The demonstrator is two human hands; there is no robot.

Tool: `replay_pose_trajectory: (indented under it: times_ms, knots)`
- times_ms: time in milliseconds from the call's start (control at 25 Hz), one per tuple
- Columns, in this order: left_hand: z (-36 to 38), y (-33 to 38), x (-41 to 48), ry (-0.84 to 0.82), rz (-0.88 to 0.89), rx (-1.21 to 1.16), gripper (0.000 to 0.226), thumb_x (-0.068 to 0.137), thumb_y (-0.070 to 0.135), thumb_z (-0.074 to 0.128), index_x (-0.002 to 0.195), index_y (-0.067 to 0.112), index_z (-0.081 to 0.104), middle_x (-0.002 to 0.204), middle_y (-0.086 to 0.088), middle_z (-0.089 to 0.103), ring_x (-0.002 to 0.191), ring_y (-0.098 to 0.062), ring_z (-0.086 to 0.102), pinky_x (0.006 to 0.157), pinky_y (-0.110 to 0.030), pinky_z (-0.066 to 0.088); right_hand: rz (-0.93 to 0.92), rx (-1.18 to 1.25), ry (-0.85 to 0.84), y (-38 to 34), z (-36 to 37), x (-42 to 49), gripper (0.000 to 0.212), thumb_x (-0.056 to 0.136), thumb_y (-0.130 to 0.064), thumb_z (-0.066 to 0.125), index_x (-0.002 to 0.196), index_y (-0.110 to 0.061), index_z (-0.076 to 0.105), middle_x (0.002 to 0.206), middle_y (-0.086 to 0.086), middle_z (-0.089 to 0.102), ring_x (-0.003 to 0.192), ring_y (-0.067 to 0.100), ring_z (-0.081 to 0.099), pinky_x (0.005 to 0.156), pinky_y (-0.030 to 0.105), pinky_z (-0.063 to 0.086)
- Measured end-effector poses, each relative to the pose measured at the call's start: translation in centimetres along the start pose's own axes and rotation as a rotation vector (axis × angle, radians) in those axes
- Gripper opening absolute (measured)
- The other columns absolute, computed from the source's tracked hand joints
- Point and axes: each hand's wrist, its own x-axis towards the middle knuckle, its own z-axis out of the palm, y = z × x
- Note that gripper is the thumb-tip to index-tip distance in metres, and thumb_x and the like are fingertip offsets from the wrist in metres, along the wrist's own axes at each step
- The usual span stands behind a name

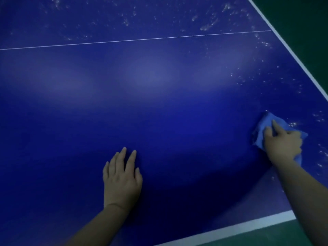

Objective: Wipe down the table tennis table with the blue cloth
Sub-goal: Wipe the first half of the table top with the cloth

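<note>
The dark blue table tennis table fills the view, with a thin white centre line across its far part. My right hand lies on top of the crumpled blue cloth near the table's right edge, fingers curled into the fabric and pressing it against the surface. My left hand rests flat on the table near the front edge, fingers straight and slightly spread, holding nothing.
Whitish water droplets and smears speckle the far part and the right side of the table. White border lines mark the right edge and the near edge. Green floor lies beyond both.
</note>
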Motion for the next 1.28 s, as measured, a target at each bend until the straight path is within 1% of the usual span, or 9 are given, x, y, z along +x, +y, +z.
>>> replay_pose_trajectory:
  times_ms: [80, 320, 400, 600, 800, 880, 960, 1160, 1280]
  knots:
    - [0.1, 0.0, 0.2, -0.006, -0.007, 0.02, 0.058, 0.089, 0.038, 0.032, 0.14, 0.018, 0.049, 0.15, -0.01, 0.04, 0.137, -0.03, 0.034, 0.113, -0.054, 0.025, 0.034, -0.042, -0.066, -2.9, 0.0, -1.4, 0.049, 0.092, -0.05, 0.042, 0.138, -0.036, 0.052, 0.123, 0.022, 0.044, 0.113, 0.046, 0.045, 0.099, 0.054, 0.038]
    - [0.2, 0.1, 0.1, -0.025, -0.034, 0.038, 0.057, 0.089, 0.036, 0.035, 0.143, 0.02, 0.047, 0.152, -0.009, 0.036, 0.14, -0.029, 0.027, 0.115, -0.054, 0.022, -0.972, 0.188, -0.227, -6.3, 0.2, -15.2, 0.038, 0.083, -0.041, 0.056, 0.115, -0.03, 0.072, 0.078, 0.006, 0.051, 0.065, 0.027, 0.048, 0.056, 0.035, 0.037]
    - [0.2, 0.1, 0.1, -0.029, -0.04, 0.033, 0.057, 0.089, 0.036, 0.036, 0.143, 0.02, 0.045, 0.153, -0.009, 0.035, 0.141, -0.028, 0.026, 0.115, -0.054, 0.021, -0.873, 0.161, -0.163, -2.3, -0.5, -12.1, 0.037, 0.085, -0.041, 0.055, 0.117, -0.031, 0.071, 0.076, 0.008, 0.049, 0.064, 0.03, 0.049, 0.055, 0.037, 0.04]
    - [0.4, 0.1, 0.0, -0.029, -0.05, 0.019, 0.052, 0.092, 0.029, 0.047, 0.143, 0.02, 0.045, 0.153, -0.008, 0.033, 0.141, -0.029, 0.026, 0.114, -0.057, 0.021, 0.049, 0.024, 0.016, 1.7, -1.0, -4.5, 0.041, 0.093, -0.038, 0.053, 0.132, -0.031, 0.06, 0.107, 0.019, 0.049, 0.095, 0.043, 0.05, 0.086, 0.049, 0.044]
    - [0.4, 0.2, -0.1, -0.008, -0.047, 0.021, 0.051, 0.094, 0.028, 0.046, 0.144, 0.018, 0.045, 0.153, -0.01, 0.033, 0.14, -0.031, 0.027, 0.115, -0.058, 0.021, -0.783, 0.184, -0.183, -4.2, -0.5, -18.0, 0.035, 0.082, -0.035, 0.058, 0.114, -0.031, 0.071, 0.079, 0.006, 0.049, 0.065, 0.026, 0.047, 0.057, 0.032, 0.029]
    - [0.4, 0.2, -0.2, -0.01, -0.046, 0.011, 0.053, 0.093, 0.031, 0.042, 0.144, 0.018, 0.045, 0.153, -0.01, 0.033, 0.141, -0.031, 0.027, 0.115, -0.057, 0.02, -0.903, 0.21, -0.288, -0.9, -1.5, -18.5, 0.033, 0.083, -0.036, 0.061, 0.115, -0.033, 0.069, 0.078, 0.0, 0.044, 0.066, 0.021, 0.042, 0.059, 0.031, 0.027]
    - [0.3, 0.2, -0.1, -0.005, -0.048, 0.012, 0.057, 0.09, 0.035, 0.036, 0.144, 0.018, 0.043, 0.153, -0.01, 0.033, 0.141, -0.032, 0.027, 0.114, -0.057, 0.02, -0.798, 0.2, -0.179, 3.6, -2.1, -14.5, 0.03, 0.085, -0.031, 0.063, 0.113, -0.029, 0.072, 0.074, 0.004, 0.045, 0.064, 0.024, 0.044, 0.056, 0.034, 0.034]
    - [0.1, 0.3, -0.2, -0.008, -0.045, 0.005, 0.059, 0.09, 0.038, 0.032, 0.146, 0.019, 0.04, 0.154, -0.01, 0.03, 0.141, -0.031, 0.024, 0.115, -0.057, 0.019, -0.018, 0.077, 0.033, 8.4, -2.7, -5.9, 0.04, 0.089, -0.039, 0.061, 0.127, -0.026, 0.065, 0.091, 0.006, 0.043, 0.082, 0.03, 0.047, 0.076, 0.041, 0.041]
    - [-0.1, 0.4, -0.2, -0.02, -0.038, -0.004, 0.058, 0.091, 0.037, 0.031, 0.146, 0.019, 0.039, 0.155, -0.01, 0.03, 0.141, -0.032, 0.024, 0.115, -0.056, 0.018, -0.244, 0.137, -0.024, 3.7, -2.4, -11.8, 0.034, 0.086, -0.036, 0.062, 0.118, -0.027, 0.071, 0.086, 0.011, 0.05, 0.077, 0.035, 0.052, 0.066, 0.04, 0.041]
